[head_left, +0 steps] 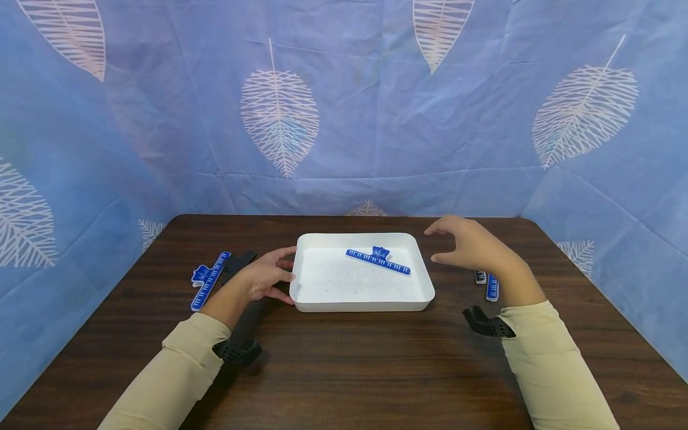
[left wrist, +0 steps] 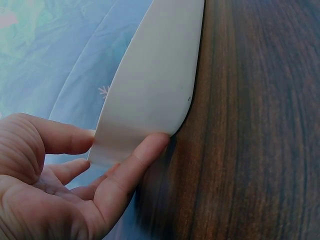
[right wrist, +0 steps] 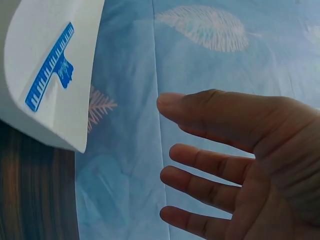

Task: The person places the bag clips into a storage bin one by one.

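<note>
A shallow white tray [head_left: 322, 275] stands on the table, with a blue piano-key page clip [head_left: 378, 261] lying in its right half. My left hand [head_left: 267, 275] is at the tray's left end, its spread fingers against the wall and rim. In the left wrist view, one fingertip [left wrist: 160, 142] presses low on the tray wall [left wrist: 150, 75] near the table. Off the tray's right end, my right hand [head_left: 464, 243] hovers with nothing in it. The right wrist view shows its thumb and fingers apart, away from the tray's edge [right wrist: 75, 142].
Left of the tray lie another blue piano-key clip [head_left: 211, 280] and a black clip [head_left: 236, 264], partly behind my left hand. Beside my right forearm are a blue clip [head_left: 491, 288] and a black-and-white one [head_left: 479, 276], both partly hidden. A leaf-patterned blue cloth [head_left: 349, 119] hangs behind the table.
</note>
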The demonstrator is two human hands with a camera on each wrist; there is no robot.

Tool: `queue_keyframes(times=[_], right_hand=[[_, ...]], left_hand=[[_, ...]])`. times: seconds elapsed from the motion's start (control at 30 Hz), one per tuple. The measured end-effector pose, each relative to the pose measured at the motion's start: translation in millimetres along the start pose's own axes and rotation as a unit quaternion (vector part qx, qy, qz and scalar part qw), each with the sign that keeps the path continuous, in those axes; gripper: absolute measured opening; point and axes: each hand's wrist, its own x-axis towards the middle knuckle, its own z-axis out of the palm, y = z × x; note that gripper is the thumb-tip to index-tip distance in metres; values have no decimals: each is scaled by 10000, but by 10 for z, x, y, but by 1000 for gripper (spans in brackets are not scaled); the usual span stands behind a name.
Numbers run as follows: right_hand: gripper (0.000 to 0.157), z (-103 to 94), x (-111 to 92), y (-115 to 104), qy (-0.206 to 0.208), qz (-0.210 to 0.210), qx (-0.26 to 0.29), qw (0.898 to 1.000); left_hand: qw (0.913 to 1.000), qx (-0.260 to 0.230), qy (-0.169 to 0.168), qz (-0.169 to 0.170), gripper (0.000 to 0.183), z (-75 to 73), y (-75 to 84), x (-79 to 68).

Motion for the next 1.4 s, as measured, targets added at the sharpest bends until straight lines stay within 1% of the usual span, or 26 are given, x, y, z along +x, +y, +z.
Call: queue_keyframes(times=[0.37, 0.5, 0.8, 1.0, 1.23, 1.4], right_hand=[[50, -97, -228, 246, 170, 538, 137, 9983], [50, -128, -304, 340, 153, 752, 214, 9968], [53, -173, -418, 589, 141, 1055, 192, 9941], [52, -142, -458, 769, 108, 1228, 102, 9923], [57, -54, -496, 942, -14, 1639, 116, 9864], [61, 22, -521, 1078, -187, 1925, -83, 9811]], left_hand=[[10000, -7, -31, -17, 73, 1, 2, 4], [10000, 14, -56, -6, 73, -3, -1, 0], [10000, 11, -39, 0, 73, -7, 0, -11], [10000, -14, -41, 2, 73, -7, 3, -15], [10000, -12, -34, 18, 73, -9, 4, -23], [10000, -43, -25, 9, 73, -10, -4, -14]])
